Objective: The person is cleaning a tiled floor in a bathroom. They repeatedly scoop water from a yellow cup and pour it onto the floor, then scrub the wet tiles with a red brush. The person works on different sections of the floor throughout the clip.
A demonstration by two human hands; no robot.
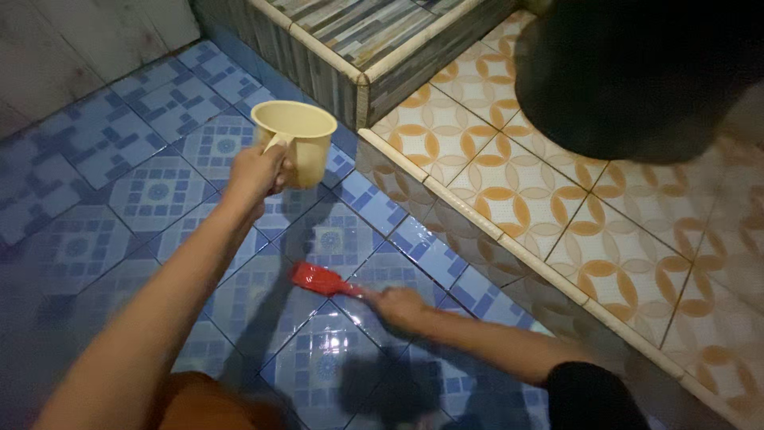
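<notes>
Two hands busy: left hand (253,171) grips cream dipper (296,142) by handle, held aloft; right hand (398,306) clasps red brush (322,279) on wet blue tiles (151,191). Scrubbing step; likely needs rinse pour beside brush.

**Person's body: bare arms, dark sleeve on right**

Two arms in view, both bare along the forearm. Left hand (253,171) bare, no rings or watch visible. Right hand (400,306) bare too. Right upper arm has a short black sleeve (593,394) ending at the elbow. Left arm shows no sleeve up to the frame edge.
</notes>
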